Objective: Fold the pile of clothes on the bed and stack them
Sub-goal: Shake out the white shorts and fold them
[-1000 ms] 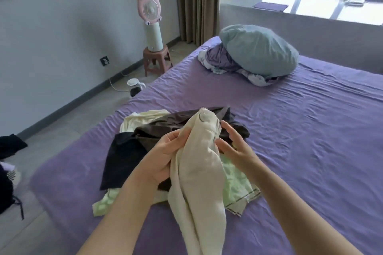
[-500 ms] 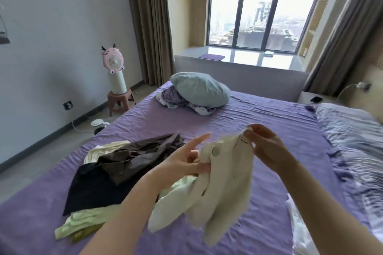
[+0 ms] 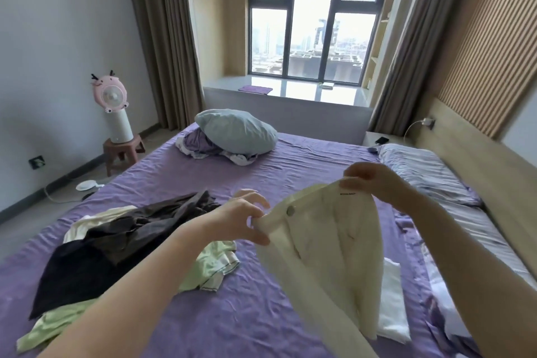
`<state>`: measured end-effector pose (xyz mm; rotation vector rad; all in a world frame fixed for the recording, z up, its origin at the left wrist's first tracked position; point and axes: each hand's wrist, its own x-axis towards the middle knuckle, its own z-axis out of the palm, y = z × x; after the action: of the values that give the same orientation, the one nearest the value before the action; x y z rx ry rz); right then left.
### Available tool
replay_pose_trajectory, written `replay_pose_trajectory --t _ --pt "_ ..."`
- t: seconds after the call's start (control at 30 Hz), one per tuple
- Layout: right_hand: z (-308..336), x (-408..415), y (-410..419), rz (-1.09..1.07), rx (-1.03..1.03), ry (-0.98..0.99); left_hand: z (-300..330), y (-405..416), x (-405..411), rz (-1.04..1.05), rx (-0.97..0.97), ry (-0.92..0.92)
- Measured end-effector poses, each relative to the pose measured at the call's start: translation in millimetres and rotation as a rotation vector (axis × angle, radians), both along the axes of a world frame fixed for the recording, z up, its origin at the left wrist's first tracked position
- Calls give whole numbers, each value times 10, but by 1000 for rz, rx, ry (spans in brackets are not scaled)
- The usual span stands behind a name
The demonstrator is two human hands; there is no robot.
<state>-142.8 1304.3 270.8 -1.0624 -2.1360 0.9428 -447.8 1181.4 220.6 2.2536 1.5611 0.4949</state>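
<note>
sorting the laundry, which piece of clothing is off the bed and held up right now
The cream garment with the round button: the left hand and right hand pinch its top edge, so it hangs in the air. The dark clothes and pale green one lie on the bed.

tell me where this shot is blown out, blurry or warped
Head view: the window is blown out, backlighting the room; the right hand and cream garment are motion-smeared; wide-angle bends the curtains and headboard; the pillow stays fairly sharp.
</note>
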Motion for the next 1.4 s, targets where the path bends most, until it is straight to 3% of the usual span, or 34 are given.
replay_pose_trajectory --t 0.1,0.2,0.3,0.37,0.5,0.57,0.67,0.77,0.93,1.03,1.13,1.27,1.4 --pt "-18 230 -50 -75 304 -459 62 24 25 14 -229 -29" --pt "-115 391 -211 -125 901 -552 90 30 -74 1 -266 97" --pt "-171 537 -317 -184 940 -605 126 18 -283 8 -254 127" --pt "-195 566 -363 -183 961 -627 178 39 -374 -19 -177 256" --pt "-205 494 -471 -130 917 -640 275 97 -486 -24 -138 424" --pt "-211 461 -461 -115 917 -631 280 96 -493 -161 -65 554" --pt "-230 380 -400 -134 828 -648 239 63 -419 -341 -154 604" --pt "-303 366 -301 -210 572 -618 182 99 -431 -255 -282 436" --pt "-219 386 -281 -336 305 -412 179 15 -529 -137 -410 -282" --pt "-141 336 -327 -334 165 -204 219 -19 -561 -146 -500 -564" --pt "-80 319 -336 -349 103 -65 299 20 -602 -110 -459 -593" --pt "-30 266 -339 -393 -2 -91 464 97 -781 -79 -395 -551" --pt "49 156 -412 -361 -37 -33 609 209 -890 -1 -215 -388"
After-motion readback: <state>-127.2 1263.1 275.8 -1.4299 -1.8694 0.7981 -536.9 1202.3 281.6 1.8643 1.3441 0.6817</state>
